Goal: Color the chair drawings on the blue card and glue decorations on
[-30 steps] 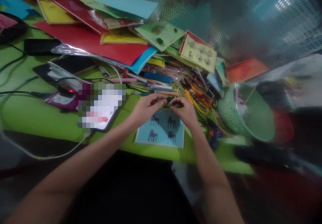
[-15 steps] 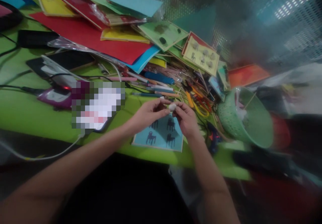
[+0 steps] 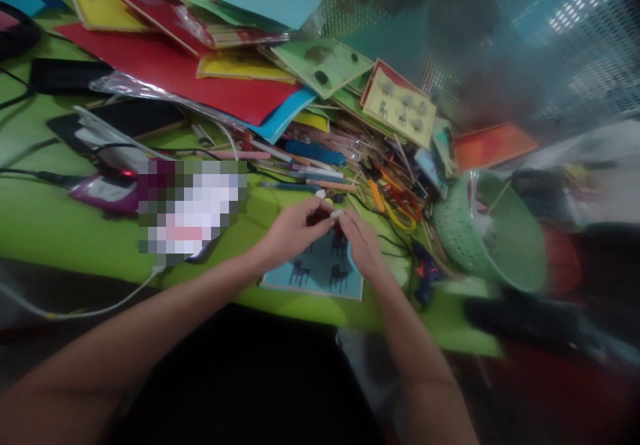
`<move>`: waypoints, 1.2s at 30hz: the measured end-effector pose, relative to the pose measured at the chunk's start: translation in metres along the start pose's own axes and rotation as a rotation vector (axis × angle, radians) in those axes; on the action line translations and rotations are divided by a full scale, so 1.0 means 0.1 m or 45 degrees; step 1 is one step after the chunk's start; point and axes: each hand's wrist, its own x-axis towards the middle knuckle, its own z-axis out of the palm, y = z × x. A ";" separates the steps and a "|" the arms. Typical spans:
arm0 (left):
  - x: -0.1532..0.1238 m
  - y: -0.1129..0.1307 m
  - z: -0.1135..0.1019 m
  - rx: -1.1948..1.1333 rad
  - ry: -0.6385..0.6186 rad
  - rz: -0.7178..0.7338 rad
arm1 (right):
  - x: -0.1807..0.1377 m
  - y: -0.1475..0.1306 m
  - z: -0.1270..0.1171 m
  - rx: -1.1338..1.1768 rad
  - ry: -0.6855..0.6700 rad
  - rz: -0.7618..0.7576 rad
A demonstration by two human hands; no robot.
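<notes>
Between the fingertips of both hands is a small white lump [image 3: 337, 215], mostly covered; its material is unclear. My left hand [image 3: 295, 231] pinches it from the left, thumb and fingers closed. My right hand [image 3: 363, 238] closes on it from the right. Beneath the hands lies a blue card [image 3: 320, 278] with dark chair pictures, its upper part hidden by them. Another small white piece [image 3: 321, 194] rests on the green tabletop just beyond my left fingers.
A green basket [image 3: 450, 231] stands to the right, near a dark blue tool [image 3: 425, 271]. Orange-handled scissors [image 3: 400, 211], pens [image 3: 320, 173] and thin sticks lie beyond the hands. Coloured cards [image 3: 240, 105] pile up behind. A plugged-in phone, blurred out, and a purple device [image 3: 105, 191] sit left.
My right fingers have straightened and moved in over the white lump, so less of it shows. My left hand stays nearly in place. The card has not moved.
</notes>
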 end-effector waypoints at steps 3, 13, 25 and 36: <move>-0.02 -0.01 0.02 0.017 -0.014 0.018 | 0.00 0.01 0.01 -0.024 -0.010 -0.054; -0.03 -0.06 0.02 -0.024 -0.038 0.028 | -0.03 -0.04 0.02 -0.094 -0.022 -0.085; -0.06 -0.03 0.03 0.080 -0.012 0.068 | -0.03 -0.05 0.05 -0.060 -0.008 -0.070; -0.06 -0.04 0.02 -0.061 -0.025 0.020 | -0.05 -0.04 0.02 0.000 -0.053 -0.067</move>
